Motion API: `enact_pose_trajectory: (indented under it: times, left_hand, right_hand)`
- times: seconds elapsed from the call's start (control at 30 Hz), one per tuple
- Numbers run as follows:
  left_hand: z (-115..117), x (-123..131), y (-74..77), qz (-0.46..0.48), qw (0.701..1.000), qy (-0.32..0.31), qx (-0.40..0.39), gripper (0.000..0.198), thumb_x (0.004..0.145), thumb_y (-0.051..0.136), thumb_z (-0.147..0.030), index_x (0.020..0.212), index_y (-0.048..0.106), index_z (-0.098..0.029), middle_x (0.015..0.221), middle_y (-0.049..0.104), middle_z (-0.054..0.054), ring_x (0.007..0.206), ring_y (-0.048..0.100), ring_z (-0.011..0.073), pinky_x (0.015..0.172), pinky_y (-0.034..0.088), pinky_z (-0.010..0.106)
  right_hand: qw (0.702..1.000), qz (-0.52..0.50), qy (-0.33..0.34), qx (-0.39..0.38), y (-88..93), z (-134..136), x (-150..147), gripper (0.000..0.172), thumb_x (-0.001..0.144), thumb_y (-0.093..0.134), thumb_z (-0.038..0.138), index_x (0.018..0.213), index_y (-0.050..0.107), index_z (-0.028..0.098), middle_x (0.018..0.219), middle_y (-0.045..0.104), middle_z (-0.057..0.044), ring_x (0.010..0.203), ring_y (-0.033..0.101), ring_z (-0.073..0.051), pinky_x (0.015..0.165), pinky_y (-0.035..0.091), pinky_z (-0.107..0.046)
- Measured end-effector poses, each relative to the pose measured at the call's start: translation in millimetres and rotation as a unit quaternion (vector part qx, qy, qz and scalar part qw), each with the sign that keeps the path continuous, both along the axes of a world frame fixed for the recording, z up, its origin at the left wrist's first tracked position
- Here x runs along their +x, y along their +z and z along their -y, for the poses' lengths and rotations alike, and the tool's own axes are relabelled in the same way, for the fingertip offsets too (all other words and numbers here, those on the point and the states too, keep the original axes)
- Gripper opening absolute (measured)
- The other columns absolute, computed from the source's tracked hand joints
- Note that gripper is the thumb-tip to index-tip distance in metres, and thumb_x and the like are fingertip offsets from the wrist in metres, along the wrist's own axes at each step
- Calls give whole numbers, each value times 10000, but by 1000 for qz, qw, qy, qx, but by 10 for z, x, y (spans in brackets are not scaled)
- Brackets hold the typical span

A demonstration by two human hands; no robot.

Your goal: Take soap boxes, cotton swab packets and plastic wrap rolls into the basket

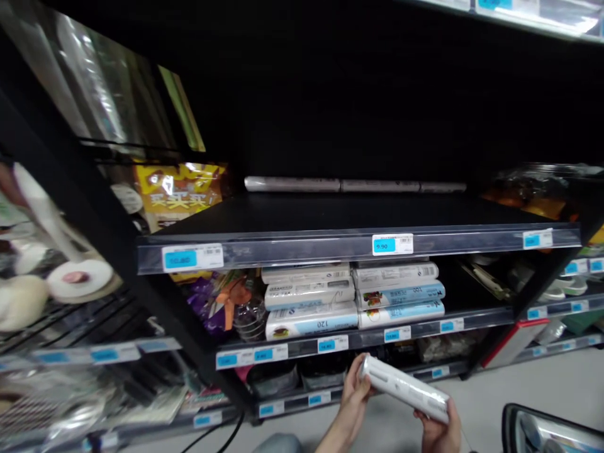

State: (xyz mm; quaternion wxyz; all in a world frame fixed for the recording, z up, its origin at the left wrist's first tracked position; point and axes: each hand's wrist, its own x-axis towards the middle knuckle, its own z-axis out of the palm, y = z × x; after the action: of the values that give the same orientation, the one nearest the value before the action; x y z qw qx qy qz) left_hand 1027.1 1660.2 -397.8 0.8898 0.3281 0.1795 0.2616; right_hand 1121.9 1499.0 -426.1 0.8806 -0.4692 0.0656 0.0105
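Note:
A white wrapped roll [406, 389] is held between both hands, low in the view and in front of the shelving. My left hand [356, 389] grips its upper left end, thumb on the near side. At the lower right end, my right hand [441, 429] has its fingers closed round the roll. Similar rolls [311, 319] lie stacked in two side-by-side piles on the shelf beyond. Three more rolls [292, 184] lie end to end at the back of the black upper shelf [330, 214].
Blue-and-white price tags line the shelf edges. A yellow packet [179, 192] stands left of the upper shelf. Toys and slippers fill the racks at the far left. A black-rimmed container [557, 431] holding packages stands at the lower right. A knee [277, 443] shows at the bottom.

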Motion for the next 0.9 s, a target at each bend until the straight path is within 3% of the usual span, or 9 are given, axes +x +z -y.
enact_pose_trajectory:
  times: [0.1,0.23,0.47,0.57,0.73,0.83,0.9]
  left_hand:
    - [-3,1,70,16,1000,-16,-21,660,676,955,-589,1225,779,-267,1388,692,184,1276,634,398,986,568,498]
    - [-24,29,85,33,999,-19,-35,640,744,901,-616,1260,769,-261,1425,677,184,1327,605,398,1053,525,545]
    - [-70,10,28,59,995,-45,-70,551,813,869,-479,1318,726,-311,1502,635,114,1455,501,367,1156,433,562]
    - [-68,-51,48,56,995,-76,-44,661,793,869,-263,1411,655,-355,1571,580,90,1460,497,331,1174,415,532]
    - [-103,-107,48,45,996,-66,-31,708,781,891,-259,1429,628,-372,1562,589,67,1405,540,279,1154,436,465]
    - [-131,-89,-14,42,996,-66,-39,732,754,930,-306,1417,629,-380,1516,625,57,1341,584,272,1113,461,447]
    - [-138,-71,-67,36,996,-69,-42,757,717,964,-334,1399,639,-376,1420,684,50,1232,639,252,1072,485,423]
  right_hand:
    - [998,-50,-18,22,61,-24,-61,514,729,793,604,1011,704,183,901,739,-14,649,690,-172,463,573,-255]
    - [998,-47,-16,34,148,-59,-98,493,765,786,573,1039,700,173,941,724,-24,707,682,-169,477,560,-241]
    - [999,-27,-6,41,362,-144,-179,472,772,767,574,1034,667,194,811,709,12,573,616,-134,442,510,-227]
    - [998,-25,21,55,473,-173,-233,401,844,707,566,1060,651,233,978,774,-36,666,665,-150,490,535,-229]
    - [992,-10,72,106,612,-141,-299,457,778,728,399,1191,633,228,1182,766,-67,673,657,-125,578,609,-265]
    - [984,-34,107,140,644,-105,-302,429,770,745,349,1173,649,235,1124,773,-36,553,563,-75,578,610,-248]
    - [980,-65,106,157,643,-93,-281,336,786,779,323,1085,661,228,973,767,7,493,496,-50,549,579,-202]
